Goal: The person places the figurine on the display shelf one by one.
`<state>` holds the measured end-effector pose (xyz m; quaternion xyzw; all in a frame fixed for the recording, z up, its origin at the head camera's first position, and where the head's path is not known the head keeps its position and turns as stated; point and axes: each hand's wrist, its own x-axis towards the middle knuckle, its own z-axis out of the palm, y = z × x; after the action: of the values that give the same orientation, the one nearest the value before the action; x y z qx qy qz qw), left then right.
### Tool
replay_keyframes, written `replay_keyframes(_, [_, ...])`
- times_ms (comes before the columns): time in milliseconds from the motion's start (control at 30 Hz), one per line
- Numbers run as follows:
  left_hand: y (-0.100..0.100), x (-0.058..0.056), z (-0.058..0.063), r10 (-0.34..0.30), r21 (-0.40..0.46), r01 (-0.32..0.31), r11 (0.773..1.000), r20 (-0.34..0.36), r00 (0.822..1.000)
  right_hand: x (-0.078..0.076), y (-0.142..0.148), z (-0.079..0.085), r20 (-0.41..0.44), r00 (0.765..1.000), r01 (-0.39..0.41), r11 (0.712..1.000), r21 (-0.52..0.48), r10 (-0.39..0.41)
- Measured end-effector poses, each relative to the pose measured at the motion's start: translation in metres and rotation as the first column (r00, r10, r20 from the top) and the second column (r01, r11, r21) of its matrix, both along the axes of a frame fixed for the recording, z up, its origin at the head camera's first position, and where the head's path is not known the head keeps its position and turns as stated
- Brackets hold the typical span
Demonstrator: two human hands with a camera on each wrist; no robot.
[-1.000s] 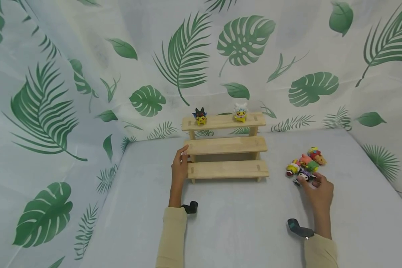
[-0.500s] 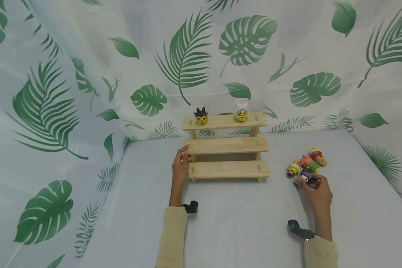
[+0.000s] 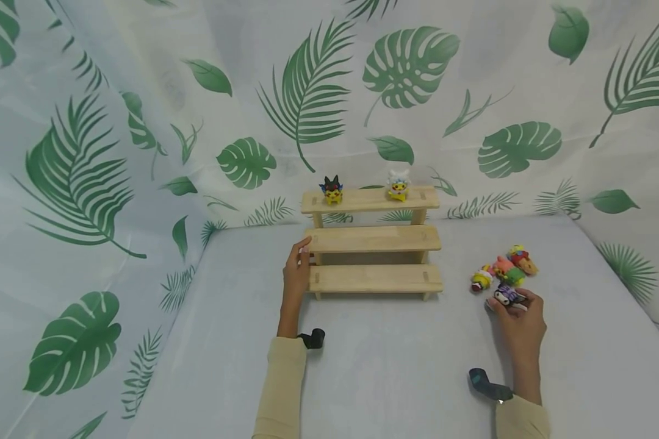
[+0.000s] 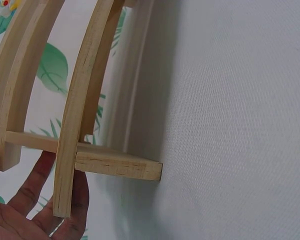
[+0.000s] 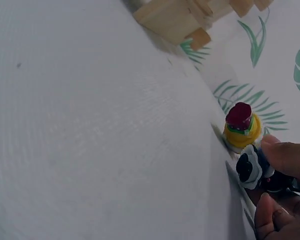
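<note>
A three-tier wooden display stand [image 3: 374, 239] stands on the white surface in the head view. My left hand [image 3: 295, 277] grips its left end, fingers behind the side support and thumb at the middle shelf's edge in the left wrist view. My right hand [image 3: 524, 323] pinches a small black, white and purple toy figurine [image 3: 505, 296] between thumb and fingers. Just beyond it lie a yellow figurine [image 3: 481, 278] with a dark red part, a pink and green figurine [image 3: 508, 269] and a red, yellow and brown one [image 3: 522, 260].
On the top shelf stand a yellow figurine with black ears [image 3: 332, 190] at left and a yellow figurine with a white hood [image 3: 398, 185] at right. A leaf-printed white sheet [image 3: 329, 91] hangs behind the stand and along the sides.
The right hand has drawn the black, white and purple figurine slightly towards me, apart from the other figurines. The left hand stays at the stand.
</note>
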<state>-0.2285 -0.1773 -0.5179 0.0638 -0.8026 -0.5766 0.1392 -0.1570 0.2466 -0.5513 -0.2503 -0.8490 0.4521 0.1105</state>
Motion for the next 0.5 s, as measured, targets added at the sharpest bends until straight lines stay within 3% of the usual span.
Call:
replay_keyframes(100, [0.0,0.0,0.001,0.003,0.001,-0.003,1.0,0.007,1.0,-0.001,0.0,0.006,0.002,0.998,0.057,0.994,-0.09,-0.057])
replay_keyframes(167, [0.0,0.001,0.001,0.003,0.003,-0.003,1.0,0.011,1.0,-0.003,0.0,0.013,-0.006,0.993,0.112,0.967,-0.23,-0.116])
replay_keyframes(333, [0.001,0.002,0.002,0.0,0.013,-0.001,1.0,0.011,1.0,-0.006,-0.001,0.027,-0.044,0.968,0.183,0.821,-0.541,-0.246])
replay_keyframes(500, [0.0,0.001,0.003,-0.003,0.004,0.003,1.0,-0.005,1.0,-0.009,-0.002,0.034,-0.015,0.963,0.192,0.72,-0.667,-0.271])
